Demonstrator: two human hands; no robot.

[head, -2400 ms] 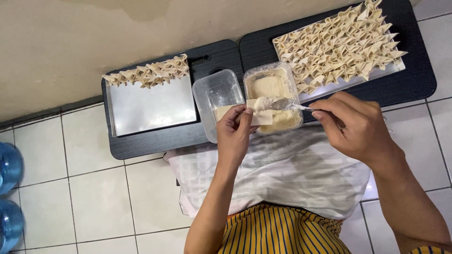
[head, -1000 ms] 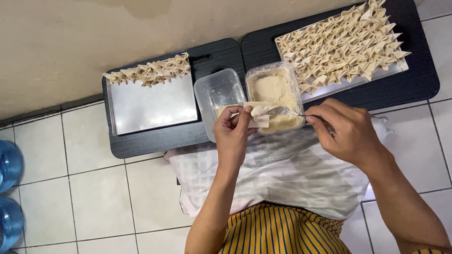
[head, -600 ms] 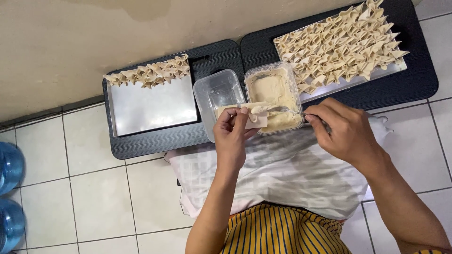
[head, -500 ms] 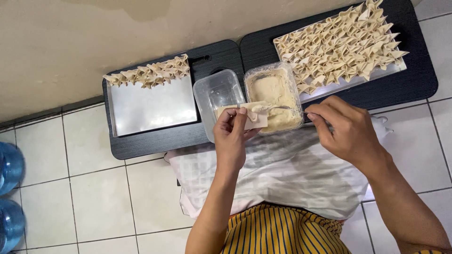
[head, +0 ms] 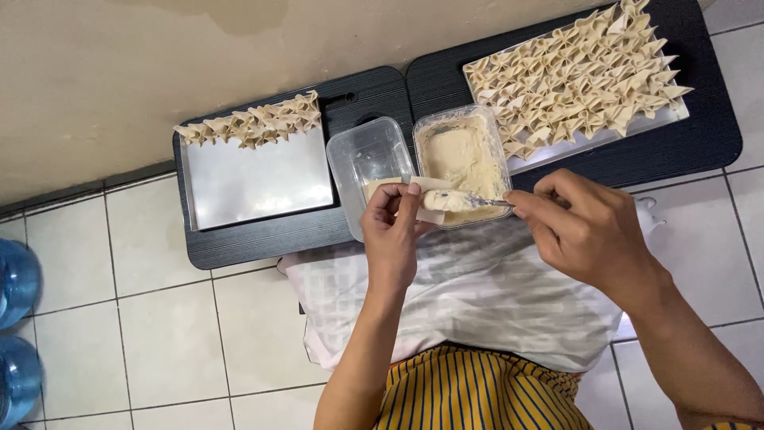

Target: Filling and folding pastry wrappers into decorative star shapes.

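Spooning filling onto a wrapper over two low black tables.

I see the right table [head: 700, 135] bearing a full tray of folded dumplings [head: 581, 72]; near it, the filling tub [head: 461, 155]. My right hand [head: 585, 231] is clamped on a spoon [head: 469, 201], its tip resting on the wrapper [head: 426, 199] pinched in my left hand [head: 391, 231], just over the tub's near edge.

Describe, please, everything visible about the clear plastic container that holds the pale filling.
The filling container is a rectangular tub of clear plastic with rounded corners and no lid. It stands upright on a black board, side by side with an almost empty clear tub on its left. Creamy beige paste smears its bottom and walls. At its near edge, the left hand holds a wrapper, and the right hand holds a spoon over it.
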